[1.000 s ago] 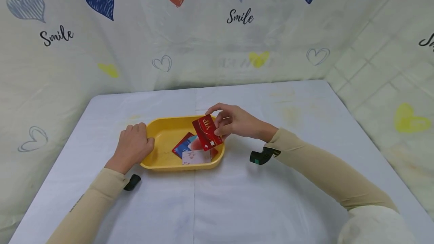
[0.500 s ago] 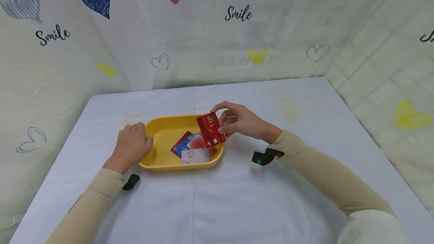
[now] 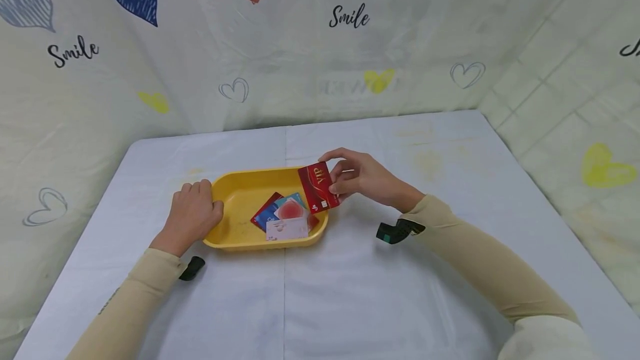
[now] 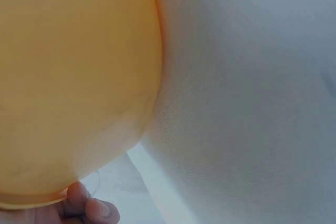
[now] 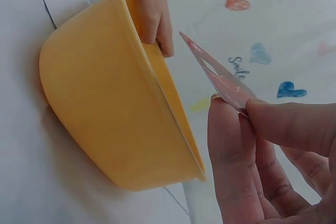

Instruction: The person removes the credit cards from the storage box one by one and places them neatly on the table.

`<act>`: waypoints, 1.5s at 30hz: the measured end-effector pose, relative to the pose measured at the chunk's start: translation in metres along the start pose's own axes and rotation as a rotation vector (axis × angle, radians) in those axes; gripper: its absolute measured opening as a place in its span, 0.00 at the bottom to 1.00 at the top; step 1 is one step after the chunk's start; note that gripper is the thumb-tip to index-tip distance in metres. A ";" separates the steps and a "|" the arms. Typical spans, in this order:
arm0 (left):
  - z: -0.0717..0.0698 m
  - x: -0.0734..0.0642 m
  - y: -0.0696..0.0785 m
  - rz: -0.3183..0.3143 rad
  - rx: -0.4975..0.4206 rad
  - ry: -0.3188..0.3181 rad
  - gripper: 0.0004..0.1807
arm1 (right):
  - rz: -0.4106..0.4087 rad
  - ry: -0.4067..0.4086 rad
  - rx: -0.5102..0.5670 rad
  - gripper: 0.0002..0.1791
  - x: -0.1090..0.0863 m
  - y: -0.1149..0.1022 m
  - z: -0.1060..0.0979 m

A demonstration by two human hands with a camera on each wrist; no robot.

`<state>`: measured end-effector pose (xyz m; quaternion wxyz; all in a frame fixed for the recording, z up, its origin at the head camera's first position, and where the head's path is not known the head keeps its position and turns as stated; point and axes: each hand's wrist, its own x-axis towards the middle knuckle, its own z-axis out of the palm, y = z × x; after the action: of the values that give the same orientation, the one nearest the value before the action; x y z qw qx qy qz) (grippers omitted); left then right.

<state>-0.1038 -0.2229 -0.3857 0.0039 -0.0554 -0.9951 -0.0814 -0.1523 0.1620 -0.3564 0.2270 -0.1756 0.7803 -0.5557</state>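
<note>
My right hand [image 3: 367, 178] pinches a red VIP card [image 3: 318, 186] between thumb and fingers, above the right end of a yellow plastic basin [image 3: 235, 178]. In the right wrist view the card [image 5: 223, 80] appears nearly edge-on, raised over the basin rim [image 5: 152, 74]. My left hand [image 3: 192, 213] grips the basin's left rim, thumb over the inside; its fingertips [image 4: 102, 211] show under the rim in the left wrist view. Inside the basin lie several overlapping cards: a pale pink one [image 3: 287, 229] in front, with a blue one [image 3: 266, 215] and a red one behind.
The basin stands on a table with a white cloth [image 3: 350, 293]. A pale curtain [image 3: 290, 43] printed with hearts and "Smile" hangs behind and to the right. Dark wrist cameras [image 3: 192, 268] sit under both sleeves.
My right hand has drawn the red VIP card slightly right and up, uncovering more of the cards in the basin. The left hand keeps its hold on the rim.
</note>
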 end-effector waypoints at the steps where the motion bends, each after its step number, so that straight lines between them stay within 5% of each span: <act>1: 0.000 0.000 0.000 -0.001 0.000 -0.001 0.11 | -0.003 0.003 0.007 0.29 0.000 0.001 -0.001; 45: 0.001 0.002 0.002 -0.007 -0.005 0.001 0.11 | 0.043 0.137 0.127 0.30 -0.013 0.046 -0.034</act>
<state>-0.1056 -0.2209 -0.3862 0.0041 -0.0519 -0.9951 -0.0838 -0.1610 0.2110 -0.3883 0.1958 -0.1055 0.7607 -0.6098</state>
